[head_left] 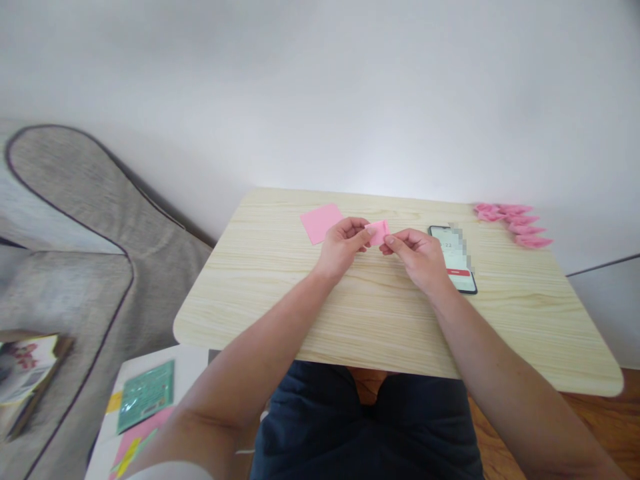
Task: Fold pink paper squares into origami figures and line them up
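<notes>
Between my two hands, just above the wooden table, is a small folded piece of pink paper (pixel 379 233). My left hand (pixel 345 243) pinches its left side with the thumb on top. At the lower right corner, the thumb and fingertips of my right hand (pixel 413 253) close on the same paper. A flat pink paper square (pixel 321 222) lies on the table behind my left hand. Close to the right of my right hand, a phone (pixel 456 261) lies face up with its screen lit.
Several folded pink paper pieces (pixel 517 223) lie grouped at the table's (pixel 240 287) back right corner. A white wall rises behind. On the left stand a grey sofa (pixel 155 267) and a white surface (pixel 193 363) holding a green packet (pixel 147 395) and coloured paper.
</notes>
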Demonstrator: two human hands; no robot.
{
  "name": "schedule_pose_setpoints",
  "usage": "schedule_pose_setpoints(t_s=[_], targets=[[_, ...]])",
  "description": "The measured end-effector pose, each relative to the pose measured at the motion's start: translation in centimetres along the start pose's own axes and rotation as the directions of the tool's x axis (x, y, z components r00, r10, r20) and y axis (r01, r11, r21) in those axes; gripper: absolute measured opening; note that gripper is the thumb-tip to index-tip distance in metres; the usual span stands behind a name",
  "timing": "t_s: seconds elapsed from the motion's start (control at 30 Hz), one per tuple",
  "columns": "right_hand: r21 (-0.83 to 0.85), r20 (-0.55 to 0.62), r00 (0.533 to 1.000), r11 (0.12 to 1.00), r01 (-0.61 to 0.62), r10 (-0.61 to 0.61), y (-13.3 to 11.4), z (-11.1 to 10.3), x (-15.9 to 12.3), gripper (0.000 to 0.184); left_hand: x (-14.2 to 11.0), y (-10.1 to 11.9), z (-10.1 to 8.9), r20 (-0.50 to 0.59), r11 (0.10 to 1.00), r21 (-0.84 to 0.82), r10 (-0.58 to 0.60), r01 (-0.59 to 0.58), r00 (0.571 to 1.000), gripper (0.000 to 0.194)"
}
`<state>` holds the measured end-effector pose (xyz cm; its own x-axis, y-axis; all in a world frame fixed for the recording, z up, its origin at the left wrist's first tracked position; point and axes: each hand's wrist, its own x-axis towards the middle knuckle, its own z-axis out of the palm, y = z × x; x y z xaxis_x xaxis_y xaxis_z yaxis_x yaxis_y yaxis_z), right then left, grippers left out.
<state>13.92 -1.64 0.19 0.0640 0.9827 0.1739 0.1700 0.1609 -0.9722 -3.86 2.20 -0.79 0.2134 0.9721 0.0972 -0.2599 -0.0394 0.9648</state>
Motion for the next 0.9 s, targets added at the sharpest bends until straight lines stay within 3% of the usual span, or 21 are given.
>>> schedule_pose_setpoints(t_s=[0.27, 0.43, 0.57, 0.73, 0.9], targets=[[0.126, 0.054, 0.996, 0.989, -0.075, 0.069, 0.2, -0.1, 0.2, 0.039, -0.4, 0.3, 0.0, 0.180, 0.971, 0.236, -0.001, -0.042, 0.984, 0.036], [-0.110, 0.018, 0.998, 0.992, 0.057, -0.056, 0.2, -0.3, 0.2, 0.053, -0.7, 0.8, -0.2, 0.319, 0.960, 0.281, -0.085, -0.009, 0.944, 0.038], [-0.224, 0.002, 0.993, 0.968, 0.114, -0.116, 0.2, -0.4, 0.0, 0.050, -0.5, 0.8, -0.3, 0.268, 0.980, 0.198, -0.080, 0.026, 0.960, 0.032], [-0.211, -0.012, 0.995, 0.973, 0.092, -0.097, 0.0, -0.3, -0.2, 0.045, 0.0, 0.1, -0.3, 0.165, 0.995, 0.097, -0.010, -0.006, 0.986, 0.030], [-0.110, 0.112, 0.993, 0.992, 0.055, -0.043, -0.2, -0.3, -0.2, 0.038, 0.4, -0.3, -0.4, 0.085, 0.997, -0.075, -0.012, 0.019, 0.996, 0.032]])
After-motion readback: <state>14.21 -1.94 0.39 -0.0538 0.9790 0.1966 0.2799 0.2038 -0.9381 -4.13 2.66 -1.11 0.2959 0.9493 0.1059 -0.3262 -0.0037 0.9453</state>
